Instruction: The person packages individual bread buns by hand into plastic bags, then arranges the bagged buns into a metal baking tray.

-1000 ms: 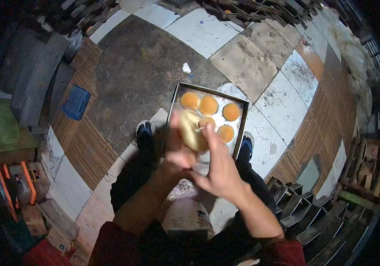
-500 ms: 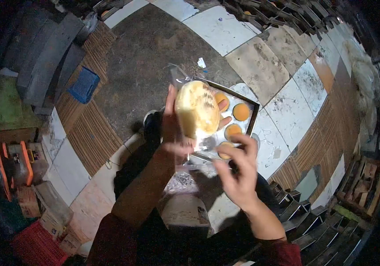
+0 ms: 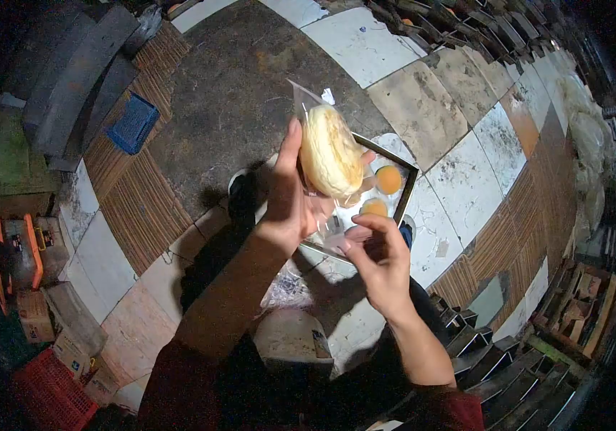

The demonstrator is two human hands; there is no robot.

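Observation:
A pale bread bun [image 3: 329,154] with browned patches sits inside a clear plastic bag [image 3: 298,99]. My left hand [image 3: 286,201] is closed around the bagged bun from the left, its thumb up along the side and fingertips showing on the far side. Lower right of the bun, my right hand [image 3: 383,269] pinches the near end of the bag between thumb and fingers. Beneath both hands is a tray [image 3: 410,188] with a dark rim. Round orange-topped pieces [image 3: 388,179] lie in it, partly hidden by the bun and hands.
A white bucket [image 3: 294,337] stands close in front of my body. Dark metal trays [image 3: 495,366] are stacked at lower right, near a wooden crate [image 3: 574,309]. A red basket [image 3: 53,388] and a blue mesh-like item [image 3: 133,123] are on the left.
The bagged bun has moved up and slightly right, turning more on its side. My right hand has shifted a little left and now pinches the bag's end.

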